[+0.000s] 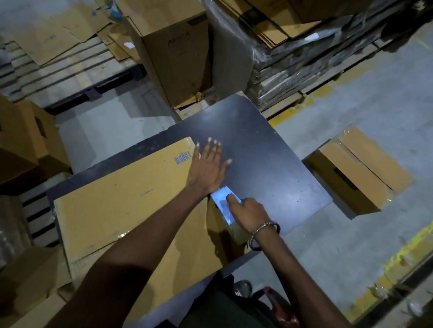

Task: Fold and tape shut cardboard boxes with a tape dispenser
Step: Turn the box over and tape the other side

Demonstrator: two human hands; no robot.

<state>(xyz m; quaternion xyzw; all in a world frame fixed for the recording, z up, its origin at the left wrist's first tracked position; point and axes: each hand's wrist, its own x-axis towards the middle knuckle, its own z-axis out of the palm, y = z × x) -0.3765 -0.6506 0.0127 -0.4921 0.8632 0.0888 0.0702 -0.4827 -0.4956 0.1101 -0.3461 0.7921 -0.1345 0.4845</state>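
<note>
A flat-topped cardboard box (121, 203) lies on the dark table (262, 151). My left hand (207, 168) rests flat on the box's far right corner, with the fingers spread and reaching over the edge. A shiny strip of clear tape (223, 202) runs over the box's right edge. My right hand (248, 211), which wears a bracelet, presses one straight finger onto this tape while its other fingers are curled. A red object (281, 311), perhaps the tape dispenser, sits low by my waist.
A taped box (357, 172) lies on the concrete floor to the right. A tall box (174, 54) stands behind the table, beside a pallet of flat cartons (282, 20). More boxes (16, 141) are stacked on the left. Yellow floor lines (407, 251) run along the right.
</note>
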